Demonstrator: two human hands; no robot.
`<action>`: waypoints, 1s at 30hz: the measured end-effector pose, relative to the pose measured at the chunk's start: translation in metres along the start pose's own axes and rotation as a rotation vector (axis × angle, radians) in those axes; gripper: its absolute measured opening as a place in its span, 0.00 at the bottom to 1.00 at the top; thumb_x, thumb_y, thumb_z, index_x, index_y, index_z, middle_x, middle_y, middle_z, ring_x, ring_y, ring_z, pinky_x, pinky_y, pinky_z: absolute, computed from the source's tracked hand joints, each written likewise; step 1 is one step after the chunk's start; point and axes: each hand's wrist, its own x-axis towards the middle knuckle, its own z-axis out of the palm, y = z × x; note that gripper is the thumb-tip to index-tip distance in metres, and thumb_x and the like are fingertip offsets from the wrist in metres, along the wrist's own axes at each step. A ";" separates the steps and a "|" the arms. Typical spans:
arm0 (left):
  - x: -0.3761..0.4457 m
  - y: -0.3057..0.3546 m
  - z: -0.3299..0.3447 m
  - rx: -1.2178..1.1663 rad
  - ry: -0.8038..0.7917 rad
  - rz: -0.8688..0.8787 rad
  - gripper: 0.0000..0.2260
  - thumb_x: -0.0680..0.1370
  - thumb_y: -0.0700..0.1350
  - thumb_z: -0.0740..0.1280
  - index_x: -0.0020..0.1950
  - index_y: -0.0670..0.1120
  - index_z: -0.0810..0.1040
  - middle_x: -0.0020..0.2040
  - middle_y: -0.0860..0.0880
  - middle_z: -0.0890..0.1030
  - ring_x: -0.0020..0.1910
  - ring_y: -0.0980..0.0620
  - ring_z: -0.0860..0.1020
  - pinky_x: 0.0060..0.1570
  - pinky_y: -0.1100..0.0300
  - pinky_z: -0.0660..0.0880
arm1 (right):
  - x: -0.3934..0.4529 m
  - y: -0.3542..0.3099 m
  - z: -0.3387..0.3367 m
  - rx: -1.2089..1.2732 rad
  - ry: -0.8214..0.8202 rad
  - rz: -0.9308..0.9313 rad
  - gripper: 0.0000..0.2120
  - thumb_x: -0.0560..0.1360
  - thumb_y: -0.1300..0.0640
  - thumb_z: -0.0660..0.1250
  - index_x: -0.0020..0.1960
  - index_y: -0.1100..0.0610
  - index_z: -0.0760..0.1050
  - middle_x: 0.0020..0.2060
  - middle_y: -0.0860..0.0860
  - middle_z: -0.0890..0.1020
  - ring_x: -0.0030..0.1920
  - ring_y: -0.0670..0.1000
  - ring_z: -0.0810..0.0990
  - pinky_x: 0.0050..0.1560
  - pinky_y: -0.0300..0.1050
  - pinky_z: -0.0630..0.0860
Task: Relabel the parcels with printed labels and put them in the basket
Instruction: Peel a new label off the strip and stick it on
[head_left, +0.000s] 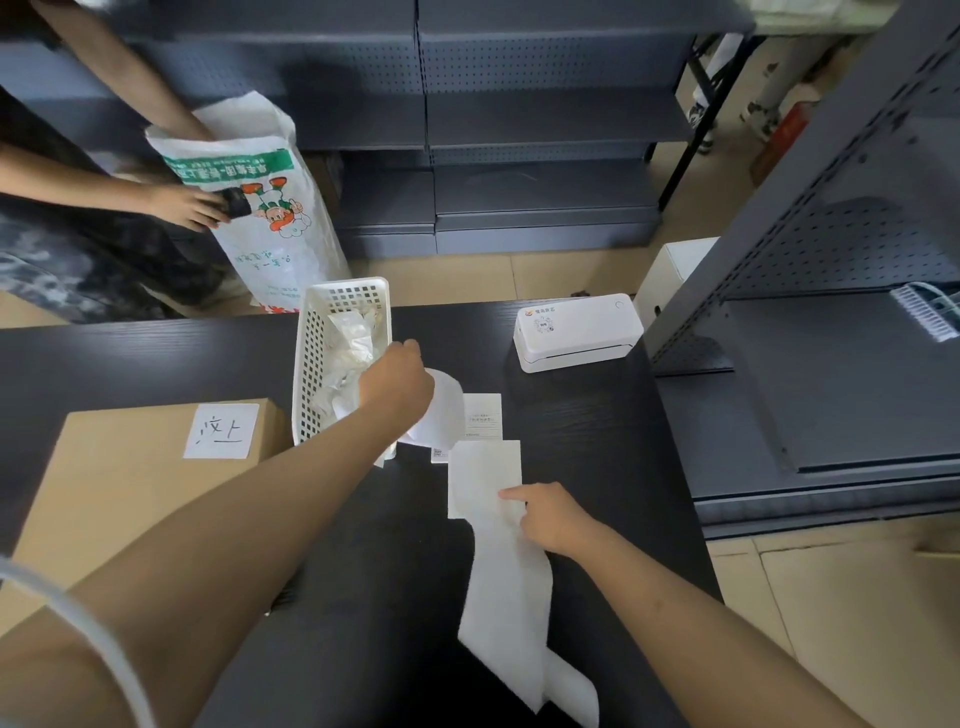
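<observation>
Here the left hand (397, 382) reaches over the right rim of the white basket (306, 374), fingers curled downward; what they hold, if anything, cannot be told, though a curved white sheet (441, 410) shows just beyond the knuckles. The basket stands on the black table (582, 431) and holds crumpled pale parcels (353, 332). The right hand (550, 517) presses its forefinger on a label strip (498, 561) trailing toward the table's near edge. A printer (576, 332) sits farther right, a cardboard box (130, 478) left.
</observation>
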 end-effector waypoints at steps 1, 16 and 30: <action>0.000 0.001 -0.001 0.002 0.008 0.012 0.07 0.77 0.36 0.57 0.53 0.41 0.72 0.50 0.43 0.76 0.43 0.43 0.76 0.40 0.54 0.70 | -0.001 -0.001 0.000 0.001 -0.008 -0.010 0.24 0.79 0.67 0.56 0.72 0.51 0.67 0.71 0.54 0.68 0.66 0.54 0.71 0.65 0.41 0.70; -0.013 0.003 -0.030 -0.003 0.159 0.151 0.08 0.80 0.41 0.58 0.56 0.42 0.73 0.52 0.44 0.78 0.48 0.44 0.77 0.47 0.50 0.77 | -0.006 -0.016 -0.019 -0.153 0.137 0.039 0.18 0.77 0.62 0.57 0.63 0.52 0.76 0.61 0.50 0.77 0.57 0.52 0.77 0.54 0.42 0.75; -0.057 -0.005 -0.051 -0.169 0.059 0.553 0.05 0.79 0.43 0.65 0.52 0.47 0.80 0.56 0.49 0.75 0.54 0.51 0.74 0.58 0.57 0.72 | 0.003 -0.069 -0.087 0.652 0.491 0.130 0.16 0.81 0.50 0.55 0.50 0.58 0.78 0.45 0.49 0.79 0.48 0.52 0.75 0.51 0.46 0.70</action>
